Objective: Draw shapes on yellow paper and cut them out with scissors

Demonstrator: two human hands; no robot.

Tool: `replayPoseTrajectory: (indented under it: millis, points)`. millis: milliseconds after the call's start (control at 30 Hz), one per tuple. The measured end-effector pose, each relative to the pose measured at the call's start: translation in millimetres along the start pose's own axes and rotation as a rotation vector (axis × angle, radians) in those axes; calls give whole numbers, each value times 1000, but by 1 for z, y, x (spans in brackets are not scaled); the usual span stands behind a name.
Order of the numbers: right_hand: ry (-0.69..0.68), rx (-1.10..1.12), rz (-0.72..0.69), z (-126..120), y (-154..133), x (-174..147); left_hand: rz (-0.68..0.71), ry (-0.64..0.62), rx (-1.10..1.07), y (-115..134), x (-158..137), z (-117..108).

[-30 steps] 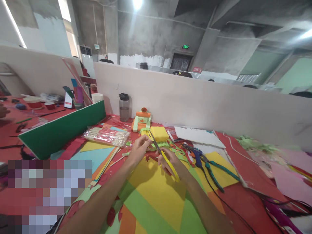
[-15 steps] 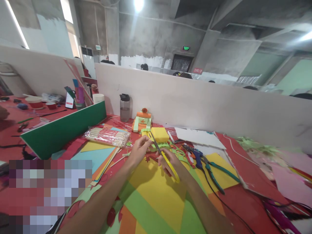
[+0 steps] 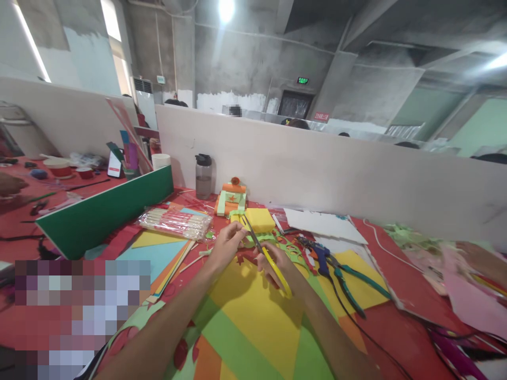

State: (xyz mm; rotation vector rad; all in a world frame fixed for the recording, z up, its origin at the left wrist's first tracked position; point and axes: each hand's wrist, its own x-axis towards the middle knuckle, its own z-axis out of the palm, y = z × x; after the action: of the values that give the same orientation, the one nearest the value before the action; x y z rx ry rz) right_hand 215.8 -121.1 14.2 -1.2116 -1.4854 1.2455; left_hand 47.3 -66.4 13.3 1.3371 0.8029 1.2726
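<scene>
Head view, left to right. Co-worker's hand at left edge, blurry. Phone propped up, lit screen, red bar, text too small to read. Green board on edge. Clear pack of sticks, pale with red band, any print unreadable. Bottle, dark lid, no label legible. Left hand: thumb and index tips closed together beside the blades; can't tell if a scrap is between them. Paper model behind, orange rolls, light green strips, orange star on front. Scissors, yellow handles, dark slim blades, held above yellow paper, tips pointing up-left, away from the wearer. Right hand: fingers gripping the handles. Yellow block just beyond the blades. Back wall: green sign reads "EXIT" plus Chinese characters; red sign, pale characters, too small. Blue glue gun, then teal-handled pliers.
</scene>
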Motion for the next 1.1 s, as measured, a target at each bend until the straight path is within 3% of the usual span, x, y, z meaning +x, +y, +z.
replayPoseTrajectory:
  millis: [700,1100]
  points:
    - [-39,-31,-3,-6,4,2,-22,-22,-44,2,-1,0]
    - [-75,-46,12,-8,14,5,66,4,35,-7,2,-3]
